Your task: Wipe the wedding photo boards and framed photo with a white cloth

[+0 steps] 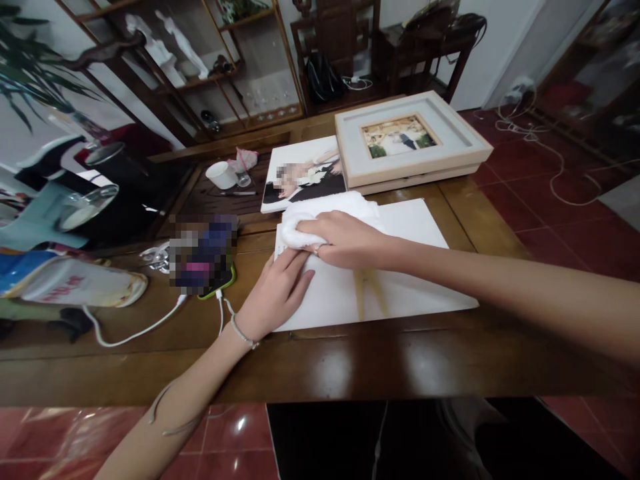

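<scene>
Bunched fluffy white cloth (345, 203) on a flat white rectangular panel (420, 287)
Right hand (347, 237) grasps the cloth; left hand (280, 287), holding nothing, lies on the panel's left side, above the brown wooden worktop (370, 367).

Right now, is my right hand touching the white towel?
Touching. The head view shows it plainly: your right hand lies on the white towel, gripping its folds, with no gap between them.
</scene>
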Motion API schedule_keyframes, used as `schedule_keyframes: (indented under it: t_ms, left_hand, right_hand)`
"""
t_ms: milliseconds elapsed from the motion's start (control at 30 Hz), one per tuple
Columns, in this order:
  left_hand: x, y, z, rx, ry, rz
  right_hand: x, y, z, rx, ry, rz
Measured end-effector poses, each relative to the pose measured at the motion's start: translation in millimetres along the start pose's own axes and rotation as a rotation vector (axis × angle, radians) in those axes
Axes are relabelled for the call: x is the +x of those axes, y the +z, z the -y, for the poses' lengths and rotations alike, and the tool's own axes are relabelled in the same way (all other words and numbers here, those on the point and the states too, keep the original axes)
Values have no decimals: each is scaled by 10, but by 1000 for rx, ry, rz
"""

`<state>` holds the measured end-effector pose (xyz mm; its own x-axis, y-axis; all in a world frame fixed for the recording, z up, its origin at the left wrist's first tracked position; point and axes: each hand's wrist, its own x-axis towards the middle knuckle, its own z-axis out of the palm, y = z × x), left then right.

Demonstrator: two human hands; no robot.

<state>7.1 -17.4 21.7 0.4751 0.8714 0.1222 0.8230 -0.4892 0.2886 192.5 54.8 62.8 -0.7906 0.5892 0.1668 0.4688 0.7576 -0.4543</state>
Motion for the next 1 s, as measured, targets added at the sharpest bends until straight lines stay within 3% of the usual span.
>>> schedule_keyframes:
  t_ms: [200, 333, 500, 633, 733, 833, 1000]
  left_hand:
    - [-23, 10, 29, 16, 19, -11]
    - [-48, 30, 48, 39, 16, -12]
    - [-44, 28, 43, 37, 7, -8]
    - [-40, 25, 42, 23, -14, 0]
    - [-42, 23, 39, 19, -9, -6]
    - [-43, 19, 29, 23, -10, -6]
    - [-43, 25, 29, 20, -10, -6]
  right_hand:
    - [-139, -130, 0, -39, 134, 41]
    - [-490, -347, -130, -90, 259, 55]
    - [-988, -509, -413, -153, 291, -35]
    - [-1318, -341, -414, -310, 203, -118]
    - [-1540, -74, -207, -328, 16, -205]
    - [-1712, 139, 30, -262, -130, -185]
    - [-1709, 159, 65, -293, -156, -145]
